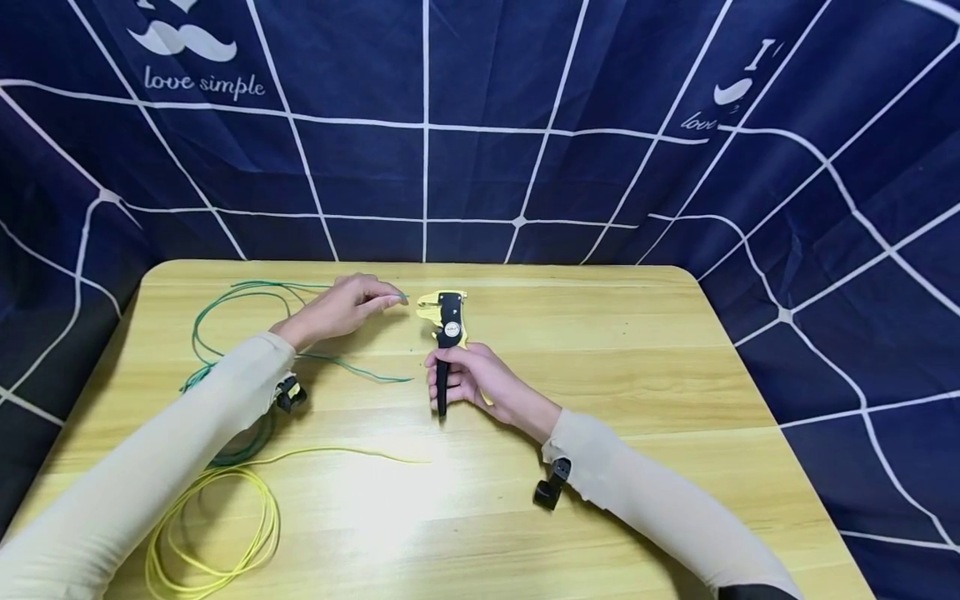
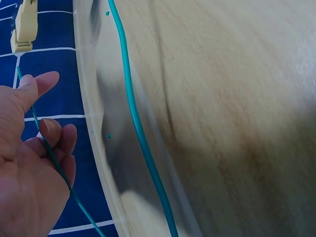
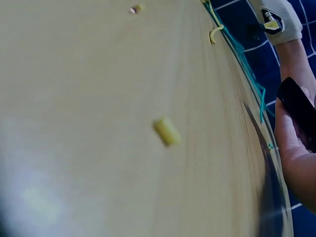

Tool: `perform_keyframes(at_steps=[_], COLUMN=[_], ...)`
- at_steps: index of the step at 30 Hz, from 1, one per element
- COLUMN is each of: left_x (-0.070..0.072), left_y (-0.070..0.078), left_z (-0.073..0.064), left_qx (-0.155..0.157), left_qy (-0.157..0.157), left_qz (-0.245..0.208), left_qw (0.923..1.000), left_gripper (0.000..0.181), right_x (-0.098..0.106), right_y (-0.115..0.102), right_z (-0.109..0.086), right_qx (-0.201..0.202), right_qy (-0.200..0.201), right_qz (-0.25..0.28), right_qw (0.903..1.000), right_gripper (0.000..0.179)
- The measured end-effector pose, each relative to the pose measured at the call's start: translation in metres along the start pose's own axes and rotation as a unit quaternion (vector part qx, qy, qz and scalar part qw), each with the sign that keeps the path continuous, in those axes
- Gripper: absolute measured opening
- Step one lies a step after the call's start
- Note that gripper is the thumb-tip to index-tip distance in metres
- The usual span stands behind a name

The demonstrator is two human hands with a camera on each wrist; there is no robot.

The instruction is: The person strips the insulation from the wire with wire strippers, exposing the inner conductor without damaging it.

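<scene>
My left hand (image 1: 347, 307) pinches a thin green wire (image 2: 60, 170) between thumb and index finger, the wire's tip sticking out a little past them. Just right of that tip is a black and yellow wire stripper (image 1: 450, 312), held upright by its handles in my right hand (image 1: 483, 382). A small gap separates the wire tip from the tool's yellow jaws. The left wrist view catches only a cream-yellow part of the stripper (image 2: 24, 24) above the fingertips. In the right wrist view, the black handle (image 3: 297, 111) lies in the palm.
Another green wire end (image 1: 375, 377) lies between the hands. A yellow wire (image 1: 330, 449) is loosely coiled at the front left. Small green scraps (image 2: 108, 136) and a short yellow scrap (image 3: 167, 131) lie on the wooden table (image 1: 637, 358). Dark blue cloth hangs behind.
</scene>
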State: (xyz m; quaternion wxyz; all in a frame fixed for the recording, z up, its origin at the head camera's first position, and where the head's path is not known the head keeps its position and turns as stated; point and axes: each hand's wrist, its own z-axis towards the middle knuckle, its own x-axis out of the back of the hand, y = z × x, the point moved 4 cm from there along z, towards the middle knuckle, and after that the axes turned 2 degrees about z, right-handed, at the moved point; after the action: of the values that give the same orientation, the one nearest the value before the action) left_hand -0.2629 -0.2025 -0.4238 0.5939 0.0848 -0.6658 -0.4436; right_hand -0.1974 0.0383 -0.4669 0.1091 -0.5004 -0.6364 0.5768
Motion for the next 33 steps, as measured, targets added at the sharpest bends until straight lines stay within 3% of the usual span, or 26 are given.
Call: perform_keyframes(at_steps=[3,15,26,33], left_x=[-0.001,-0.002,-0.002,0.0], left_y=[0.0,0.001,0.002,0.003], left_z=[0.0,-0.003,-0.006,-0.008], left_qx=[-0.01,0.0,0.007,0.027], left_qy=[0.002,0.003,-0.007,-0.012], left_qz=[0.01,0.027,0.019,0.013], left_qw=[0.9999,0.9996,0.9998,0.9995], left_gripper=[0.025,0.027,0.029,0.032], right_x=[-0.003,-0.006,-0.006,-0.007], right_y=[0.0,0.0,0.0,0.002], right_z=[0.003,0.01,0.015,0.018], right_qx=[0.0,0.01,0.013,0.013], right_qy=[-0.001,-0.004,0.0,-0.003], right_qz=[-0.002,-0.003,-0.01,-0.009], right_qw=[1.0,0.9999,0.9999,0.9999], right_gripper=[0.026,0.025,0.024,0.022])
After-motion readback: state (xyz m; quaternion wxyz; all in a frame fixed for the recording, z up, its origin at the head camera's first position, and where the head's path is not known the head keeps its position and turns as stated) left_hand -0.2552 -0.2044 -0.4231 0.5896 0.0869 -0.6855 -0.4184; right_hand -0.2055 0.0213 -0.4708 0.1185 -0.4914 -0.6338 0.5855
